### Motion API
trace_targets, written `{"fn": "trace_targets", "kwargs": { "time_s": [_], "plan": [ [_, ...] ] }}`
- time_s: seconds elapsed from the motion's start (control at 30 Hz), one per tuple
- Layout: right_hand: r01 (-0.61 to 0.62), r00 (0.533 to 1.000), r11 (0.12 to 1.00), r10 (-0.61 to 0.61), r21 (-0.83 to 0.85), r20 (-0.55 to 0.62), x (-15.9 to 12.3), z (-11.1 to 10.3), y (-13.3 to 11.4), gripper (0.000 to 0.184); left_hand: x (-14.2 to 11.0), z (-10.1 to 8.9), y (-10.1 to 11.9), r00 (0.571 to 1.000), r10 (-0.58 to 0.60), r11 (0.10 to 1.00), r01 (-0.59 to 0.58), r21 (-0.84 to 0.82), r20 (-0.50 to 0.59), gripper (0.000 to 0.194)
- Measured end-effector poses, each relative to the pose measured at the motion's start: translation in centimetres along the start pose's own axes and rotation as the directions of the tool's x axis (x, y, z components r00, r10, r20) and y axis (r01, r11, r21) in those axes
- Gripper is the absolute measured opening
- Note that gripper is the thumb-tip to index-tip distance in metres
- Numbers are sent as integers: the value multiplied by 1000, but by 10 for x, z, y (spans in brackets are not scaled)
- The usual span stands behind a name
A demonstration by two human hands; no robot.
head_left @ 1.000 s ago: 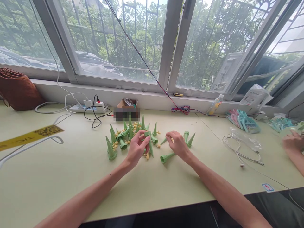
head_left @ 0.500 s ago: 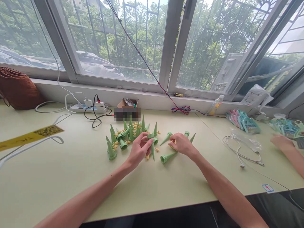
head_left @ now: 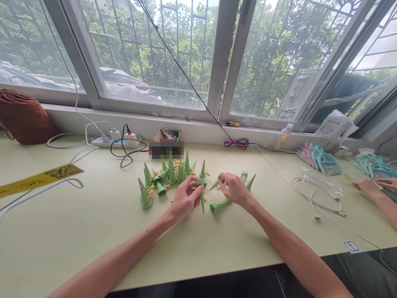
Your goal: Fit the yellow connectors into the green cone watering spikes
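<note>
A pile of green plastic cone spikes (head_left: 169, 176) mixed with small yellow pieces (head_left: 151, 189) lies on the pale green table (head_left: 77, 223). My left hand (head_left: 185, 198) is closed on one green cone spike (head_left: 202, 194), held point down just above the table. My right hand (head_left: 233, 188) is curled over small yellow pieces beside it, fingers pinched; what they hold is hidden. Another cone (head_left: 218, 205) lies on its side below my right hand, and two more cones (head_left: 247, 180) stand just beyond it.
A power strip (head_left: 116, 140) with cables and a small cardboard box (head_left: 166, 142) sit by the window sill. A brown bag (head_left: 23, 118) is far left. White cable (head_left: 313, 198), bagged clips (head_left: 316, 157) and another person's hand (head_left: 370, 186) are at the right.
My left hand has drawn its cone away from the pile toward me and tipped it point down. My right hand shifted slightly over the yellow pieces. The other person's hand moved further right.
</note>
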State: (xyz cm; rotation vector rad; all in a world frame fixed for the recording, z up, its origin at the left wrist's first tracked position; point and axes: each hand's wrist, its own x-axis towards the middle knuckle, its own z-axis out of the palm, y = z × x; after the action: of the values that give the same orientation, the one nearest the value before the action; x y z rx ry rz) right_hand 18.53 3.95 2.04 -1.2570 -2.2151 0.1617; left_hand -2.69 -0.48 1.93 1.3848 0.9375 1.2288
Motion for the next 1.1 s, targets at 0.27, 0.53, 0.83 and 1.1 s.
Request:
{"fn": "trace_targets", "kwargs": {
  "time_s": [0.27,0.53,0.83,1.1],
  "plan": [
    [303,915,888,-171,345,-365,-8,12,-28,19,0,0,0,999,-19,1000,19,9,32,33],
    [305,911,823,-107,479,-398,-11,22,-30,16,0,1,1,998,5,1000,-3,-28,64,32],
    [315,909,819,-115,479,-401,-12,25,-28,17,0,1,-2,995,19,998,-13,-62,94,31],
    [314,913,792,-102,524,-394,-11,25,-28,16,0,2,-1,994,36,994,-24,-107,105,29]
  ]
}}
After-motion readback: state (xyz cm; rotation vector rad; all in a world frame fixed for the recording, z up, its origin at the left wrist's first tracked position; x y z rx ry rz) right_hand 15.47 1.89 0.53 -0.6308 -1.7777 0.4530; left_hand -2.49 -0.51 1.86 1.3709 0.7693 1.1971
